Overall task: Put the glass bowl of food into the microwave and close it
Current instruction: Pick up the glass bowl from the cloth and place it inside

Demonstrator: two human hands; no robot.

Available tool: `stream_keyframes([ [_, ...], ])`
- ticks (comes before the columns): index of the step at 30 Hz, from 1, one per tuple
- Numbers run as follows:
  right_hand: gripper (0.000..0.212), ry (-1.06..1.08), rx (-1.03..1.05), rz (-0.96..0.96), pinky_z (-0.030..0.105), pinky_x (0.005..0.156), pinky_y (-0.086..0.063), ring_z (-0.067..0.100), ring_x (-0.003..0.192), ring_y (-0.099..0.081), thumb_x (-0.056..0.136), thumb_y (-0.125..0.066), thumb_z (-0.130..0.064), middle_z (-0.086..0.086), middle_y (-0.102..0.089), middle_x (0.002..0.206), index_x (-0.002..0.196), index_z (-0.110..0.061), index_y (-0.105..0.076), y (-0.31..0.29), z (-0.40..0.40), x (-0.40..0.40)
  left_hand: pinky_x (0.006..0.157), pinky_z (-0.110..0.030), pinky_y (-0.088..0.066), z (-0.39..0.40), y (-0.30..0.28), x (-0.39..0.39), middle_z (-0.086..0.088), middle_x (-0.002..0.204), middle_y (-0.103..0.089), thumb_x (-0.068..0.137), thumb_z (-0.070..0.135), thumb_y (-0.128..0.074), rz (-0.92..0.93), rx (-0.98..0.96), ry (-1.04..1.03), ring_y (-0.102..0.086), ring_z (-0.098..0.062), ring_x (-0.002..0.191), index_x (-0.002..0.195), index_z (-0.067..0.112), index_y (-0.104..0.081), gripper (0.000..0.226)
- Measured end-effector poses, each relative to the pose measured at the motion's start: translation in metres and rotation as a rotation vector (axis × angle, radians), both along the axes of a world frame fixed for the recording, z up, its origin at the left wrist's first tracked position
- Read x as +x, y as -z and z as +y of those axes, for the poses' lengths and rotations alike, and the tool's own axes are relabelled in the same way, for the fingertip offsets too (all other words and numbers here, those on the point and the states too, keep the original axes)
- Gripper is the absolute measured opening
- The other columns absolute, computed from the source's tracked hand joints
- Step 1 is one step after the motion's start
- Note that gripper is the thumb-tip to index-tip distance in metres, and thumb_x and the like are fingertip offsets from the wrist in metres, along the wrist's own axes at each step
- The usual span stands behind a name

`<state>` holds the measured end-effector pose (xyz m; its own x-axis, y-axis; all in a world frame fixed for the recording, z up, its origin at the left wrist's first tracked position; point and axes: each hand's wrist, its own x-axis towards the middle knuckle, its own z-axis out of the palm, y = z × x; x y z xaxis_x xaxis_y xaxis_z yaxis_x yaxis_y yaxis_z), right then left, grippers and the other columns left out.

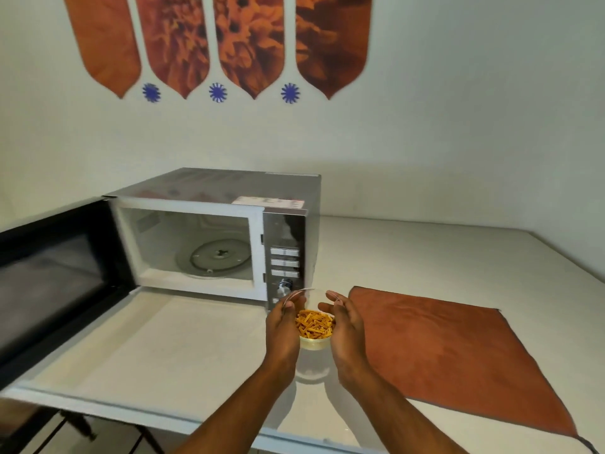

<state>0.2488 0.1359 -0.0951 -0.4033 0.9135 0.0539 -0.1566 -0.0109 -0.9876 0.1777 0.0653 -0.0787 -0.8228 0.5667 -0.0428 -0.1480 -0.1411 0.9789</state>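
Cupping a small clear glass bowl [315, 326] from both sides, the two bare hands meet over the front of the pale, smooth-topped desk [425, 257]. The bowl is round and transparent, its rim upward, and it holds a heap of short orange-yellow stick-shaped snack pieces [314, 324]. It sits between the palms just in front of the control panel of the silver microwave oven [216, 204], outside the cavity; whether its base touches the desk cannot be told, though a pale shadow lies below it.

The left hand [284, 326] presses the bowl's left wall, fingers [289, 304] curled forward along the rim. The right hand [343, 326] mirrors it on the right wall, fingers [330, 298] slightly spread and bent inward. Both forearms run up from the lower edge, converging toward the bowl.

The microwave's black-framed door [55, 276] is swung wide to the left. Its white-walled cavity is exposed, with a round glass turntable plate [217, 257] lying flat on the floor. The panel carries three rectangular buttons and a round knob [284, 285].

A rust-orange, soft-napped square cloth [458, 355] lies flat on the desk just right of the hands.
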Motion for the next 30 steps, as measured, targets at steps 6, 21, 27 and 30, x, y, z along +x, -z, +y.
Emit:
stream_keyframes([
  [6,0.029,-0.05,0.04,-0.001,0.035,0.086,-0.059,0.019,0.1,-0.072,0.106,-0.043,-0.025,0.001,-0.076,0.108,0.116,-0.025,-0.07,-0.002,-0.042,-0.059,0.072,-0.023,-0.057,-0.051,-0.004,-0.056,0.01,0.098,-0.075,0.103,0.026,-0.042,0.038,0.02,-0.056,-0.073,-0.01,0.09,0.103,0.033,-0.068,0.027],
  [21,0.026,0.019,0.017,-0.047,0.032,0.083,-0.058,0.016,0.099,-0.071,0.105,-0.043,-0.031,-0.003,-0.075,0.105,0.107,-0.032,-0.069,-0.015,-0.076,-0.237,0.089,-0.031,-0.054,-0.078,-0.018,-0.239,0.002,0.113,-0.072,0.104,0.023,-0.036,0.052,-0.015,-0.015,-0.066,-0.014,0.109,0.12,0.021,-0.064,0.032],
  [27,0.025,0.154,-0.012,-0.061,0.043,0.092,-0.056,0.021,0.1,-0.069,0.106,-0.041,-0.029,-0.001,-0.074,0.103,0.104,-0.032,-0.066,-0.019,-0.057,-0.293,0.104,-0.046,-0.047,-0.049,-0.026,-0.293,-0.004,0.114,-0.072,0.103,0.022,-0.037,0.035,-0.033,0.06,-0.066,-0.021,0.11,0.114,0.02,-0.065,0.03],
  [30,0.027,0.181,-0.029,-0.06,0.042,0.089,-0.058,0.024,0.098,-0.069,0.106,-0.042,-0.027,0.001,-0.074,0.104,0.094,-0.031,-0.065,-0.023,-0.043,-0.314,0.097,-0.048,-0.052,-0.037,-0.031,-0.311,-0.006,0.115,-0.071,0.103,0.028,-0.037,-0.001,-0.079,0.082,-0.067,-0.026,0.104,0.119,0.021,-0.058,0.027],
])
